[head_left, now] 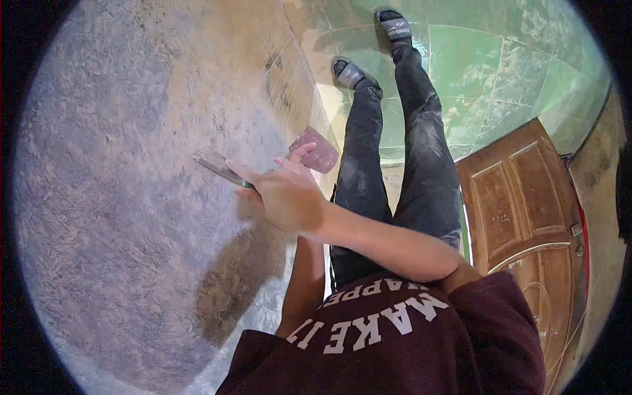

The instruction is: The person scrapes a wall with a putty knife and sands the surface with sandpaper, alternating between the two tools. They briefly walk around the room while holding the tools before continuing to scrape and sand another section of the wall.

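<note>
My right hand [283, 197] is closed around the handle of a scraper [216, 163], whose flat metal blade points to the left, close to the mottled grey and tan wall [112, 178]. Just behind it, my left hand [298, 160] holds a flat maroon plate [320, 153], with fingers lying across its face. The right hand and wrist partly cover the left hand. It cannot be made out whether the blade touches the wall.
Green floor tiles [461, 66] with whitish smears lie under my sandalled feet [397, 29]. A brown panelled wooden door [520, 191] stands at the right. A shadow falls on the wall below my hands.
</note>
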A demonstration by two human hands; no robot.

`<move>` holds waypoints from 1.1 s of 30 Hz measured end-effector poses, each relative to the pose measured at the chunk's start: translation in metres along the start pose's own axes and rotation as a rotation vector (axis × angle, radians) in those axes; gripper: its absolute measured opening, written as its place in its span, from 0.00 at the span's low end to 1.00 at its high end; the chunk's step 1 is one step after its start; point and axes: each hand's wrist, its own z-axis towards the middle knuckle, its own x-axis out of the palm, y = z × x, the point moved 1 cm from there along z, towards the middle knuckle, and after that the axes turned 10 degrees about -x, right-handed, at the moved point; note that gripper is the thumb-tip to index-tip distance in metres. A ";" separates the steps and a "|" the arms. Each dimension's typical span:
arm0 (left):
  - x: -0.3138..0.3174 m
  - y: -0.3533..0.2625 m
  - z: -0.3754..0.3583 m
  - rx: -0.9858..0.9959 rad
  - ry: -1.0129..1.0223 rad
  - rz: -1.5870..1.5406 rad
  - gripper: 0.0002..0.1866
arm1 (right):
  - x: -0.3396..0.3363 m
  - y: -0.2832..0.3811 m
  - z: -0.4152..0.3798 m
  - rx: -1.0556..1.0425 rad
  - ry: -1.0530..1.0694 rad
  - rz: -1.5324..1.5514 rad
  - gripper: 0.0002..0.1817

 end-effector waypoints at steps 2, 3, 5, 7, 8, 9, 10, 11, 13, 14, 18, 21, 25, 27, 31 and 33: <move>-0.001 -0.004 0.019 0.005 -0.013 0.011 0.29 | -0.015 -0.009 0.040 0.191 0.095 0.321 0.28; 0.012 0.002 0.054 0.001 -0.024 0.016 0.29 | -0.018 -0.020 0.059 0.391 0.194 0.639 0.27; 0.029 0.006 0.081 -0.007 -0.020 0.040 0.29 | -0.012 -0.033 0.070 0.383 0.114 0.620 0.28; 0.019 -0.001 0.079 0.014 -0.012 0.043 0.29 | -0.009 -0.028 0.054 0.319 0.133 0.640 0.28; -0.012 -0.001 0.034 0.008 -0.020 0.058 0.29 | -0.032 -0.015 0.035 0.338 0.251 0.714 0.30; -0.021 -0.005 0.029 0.003 -0.020 0.067 0.29 | -0.024 -0.015 0.037 0.345 0.247 0.716 0.30; -0.007 0.005 0.039 0.010 -0.019 0.065 0.29 | -0.013 -0.018 0.041 0.329 0.204 0.699 0.30; -0.015 -0.006 0.053 0.010 -0.027 0.070 0.29 | -0.001 -0.017 0.043 0.320 0.164 0.694 0.31; 0.014 0.011 0.088 0.007 -0.044 0.086 0.28 | 0.012 -0.049 0.078 0.346 0.159 0.693 0.31; 0.001 0.012 0.067 0.009 -0.047 0.089 0.28 | 0.014 -0.062 0.090 0.367 0.152 0.680 0.31; -0.016 -0.002 0.072 0.021 -0.034 0.090 0.28 | 0.004 -0.012 0.029 0.205 0.057 0.373 0.25; 0.000 -0.007 0.074 0.026 -0.016 0.087 0.28 | -0.004 -0.048 0.090 0.433 0.076 0.730 0.26; 0.018 -0.033 0.106 0.061 0.056 0.089 0.29 | -0.021 -0.037 0.078 0.447 0.201 0.766 0.26; -0.006 -0.041 0.069 0.077 0.090 0.077 0.29 | 0.006 -0.010 0.033 0.234 0.143 0.299 0.25; 0.023 -0.045 0.085 0.089 0.121 0.082 0.29 | -0.002 -0.071 0.103 0.270 0.021 0.653 0.30; 0.026 -0.052 0.084 0.102 0.147 0.065 0.30 | -0.007 -0.070 0.097 0.306 0.113 0.620 0.31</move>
